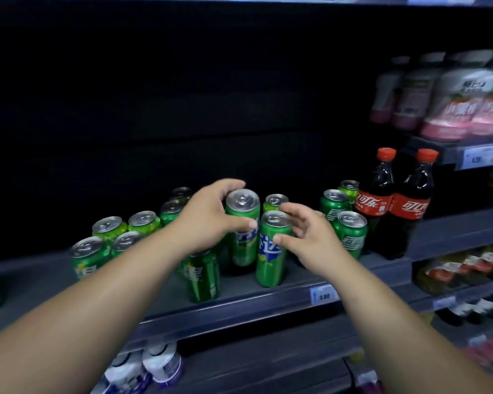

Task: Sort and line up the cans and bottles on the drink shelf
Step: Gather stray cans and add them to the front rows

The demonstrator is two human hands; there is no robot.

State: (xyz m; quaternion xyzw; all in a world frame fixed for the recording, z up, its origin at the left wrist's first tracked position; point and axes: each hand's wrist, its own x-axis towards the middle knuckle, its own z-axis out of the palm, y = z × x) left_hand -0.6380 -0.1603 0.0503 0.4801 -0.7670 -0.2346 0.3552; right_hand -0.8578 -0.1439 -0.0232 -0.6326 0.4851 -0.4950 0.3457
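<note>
Head view, reading from the left: a loose cluster of green cans (108, 240) stands upright on the drink shelf (239, 311), staggered rather than in rows. One more green can (202, 280) stands at the shelf front, partly hidden under the left forearm.

The left hand (211, 217) grips a held can (242, 231) near its top, with the thumb across the label and the fingers curled over the far side of the rim. This can is upright, its long axis vertical. I cannot tell whether its base rests on the shelf or is just lifted.

Directly to its right, and a little nearer the edge, is the front can (272, 251), also upright; the two appear to touch. The right hand (310, 237) cups it from the right, thumb tip on the label and fingers spread beside the rim. Whether that hand is clamped on it or only closing in cannot be told.

Further right is a second group of green cans (350, 231), then two cola bottles (393, 209), with a price tag (323, 294) on the shelf lip below.

Each hand is nearest its own can, so the likely next move is sliding or setting the pair into line, keeping both vertical and away from their crowded neighbours.
</note>
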